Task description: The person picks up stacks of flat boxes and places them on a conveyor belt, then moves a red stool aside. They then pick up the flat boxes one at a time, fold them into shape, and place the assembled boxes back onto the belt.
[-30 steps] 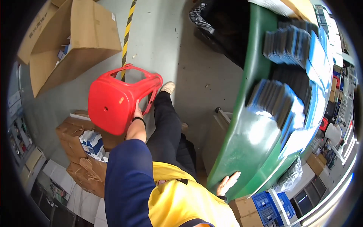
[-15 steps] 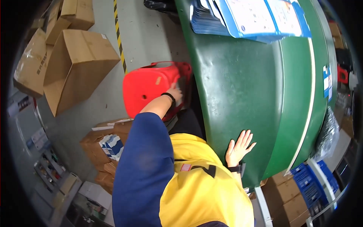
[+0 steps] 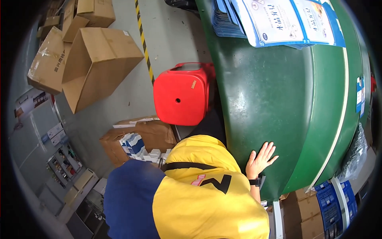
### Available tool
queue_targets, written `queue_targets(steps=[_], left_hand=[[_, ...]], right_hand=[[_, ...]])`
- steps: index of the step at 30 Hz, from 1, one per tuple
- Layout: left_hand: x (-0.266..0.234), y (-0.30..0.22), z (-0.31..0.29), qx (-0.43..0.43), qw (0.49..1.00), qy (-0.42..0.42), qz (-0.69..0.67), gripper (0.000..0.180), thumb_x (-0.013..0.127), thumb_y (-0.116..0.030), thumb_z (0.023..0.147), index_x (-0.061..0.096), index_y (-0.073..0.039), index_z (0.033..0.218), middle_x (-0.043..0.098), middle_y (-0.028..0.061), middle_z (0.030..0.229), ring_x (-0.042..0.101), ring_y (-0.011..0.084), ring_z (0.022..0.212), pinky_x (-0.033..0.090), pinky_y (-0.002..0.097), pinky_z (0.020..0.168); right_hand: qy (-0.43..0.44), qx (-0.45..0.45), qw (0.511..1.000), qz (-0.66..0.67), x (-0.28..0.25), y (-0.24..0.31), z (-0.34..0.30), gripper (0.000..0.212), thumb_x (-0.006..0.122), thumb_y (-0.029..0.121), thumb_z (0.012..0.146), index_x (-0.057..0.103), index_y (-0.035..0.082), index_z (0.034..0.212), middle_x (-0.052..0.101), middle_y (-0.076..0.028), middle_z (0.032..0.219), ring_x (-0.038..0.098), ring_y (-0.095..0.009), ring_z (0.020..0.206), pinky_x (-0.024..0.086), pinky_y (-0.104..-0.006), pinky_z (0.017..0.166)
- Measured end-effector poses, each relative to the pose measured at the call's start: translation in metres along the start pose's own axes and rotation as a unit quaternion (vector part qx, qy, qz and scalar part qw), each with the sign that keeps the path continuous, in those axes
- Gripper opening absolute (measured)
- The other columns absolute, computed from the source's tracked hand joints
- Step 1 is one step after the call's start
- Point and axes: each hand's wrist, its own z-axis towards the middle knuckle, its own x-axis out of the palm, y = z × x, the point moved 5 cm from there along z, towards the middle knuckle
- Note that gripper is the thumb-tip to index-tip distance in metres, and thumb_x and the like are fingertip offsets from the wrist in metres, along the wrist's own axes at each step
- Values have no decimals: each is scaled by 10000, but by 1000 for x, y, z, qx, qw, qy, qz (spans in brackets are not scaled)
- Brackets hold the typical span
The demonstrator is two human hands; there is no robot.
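My right hand (image 3: 260, 161) lies flat on the green tabletop (image 3: 266, 99), fingers spread, holding nothing; a dark watch is on that wrist. My left arm reaches down at my left side, and its blue sleeve (image 3: 135, 195) hides the hand. Just beyond that sleeve is an open brown carton (image 3: 153, 133) on the floor. Small white boxes (image 3: 155, 154) and a blue-and-white box (image 3: 132, 144) are in it. Past the carton, beside the table's edge, a red plastic stool (image 3: 179, 97) stands with a round hole in its seat.
Blue-and-white printed packaging sheets (image 3: 278, 22) are stacked at the table's far end. Several large cardboard boxes (image 3: 101, 59) lie at the far left, near a yellow-black floor line (image 3: 144, 44). Blue plastic crates (image 3: 332, 203) and clear plastic wrap (image 3: 354, 155) are at the right.
My left hand has left the red stool and drawn back down beside my body, out of sight. My torso leans left over the carton. My right hand stays flat on the table.
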Motion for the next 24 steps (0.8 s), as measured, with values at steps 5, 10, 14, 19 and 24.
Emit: queue_targets(steps=[5, 10, 14, 19, 24], left_hand=[[28, -43, -77, -7, 992, 76, -102, 442, 551, -252, 841, 481, -51, 1228, 530, 115, 1202, 462, 282, 1170, 378, 418, 952], [53, -62, -163, -19, 964, 143, -223, 430, 533, -249, 862, 479, -57, 1243, 524, 106, 1223, 449, 265, 1188, 368, 390, 961], [29, 8, -157, -57, 955, 160, -243, 421, 519, -247, 880, 478, -61, 1255, 520, 98, 1240, 439, 252, 1203, 360, 368, 968], [-68, 147, -55, -109, 970, 87, -198, 411, 502, -245, 901, 476, -67, 1270, 514, 89, 1261, 426, 235, 1220, 350, 340, 977], [-182, 257, 56, -84, 988, 19, -126, 401, 484, -243, 923, 474, -72, 1285, 508, 80, 1282, 414, 218, 1238, 340, 312, 986]], right_hand=[[-12, 3, 1000, -17, -4, -5, 0, 586, 333, 391, 934, 288, 31, 1394, 241, -145, 1469, 175, -313, 1370, 20, -555, 1088], [-19, 50, 998, 19, -11, -2, 2, 565, 444, 391, 885, 380, 88, 1358, 299, -101, 1451, 216, -285, 1359, 52, -611, 1068], [12, 31, 999, 31, -14, 4, 3, 571, 460, 348, 871, 364, 65, 1358, 293, -118, 1448, 202, -297, 1360, 44, -600, 1075], [26, 67, 995, 76, -17, 3, -2, 625, 558, 346, 828, 358, 98, 1366, 297, -101, 1447, 222, -315, 1349, 45, -608, 1070], [-20, 134, 986, 93, -21, 14, 3, 613, 573, 299, 823, 359, 117, 1369, 303, -84, 1446, 213, -323, 1351, 48, -595, 1071]])
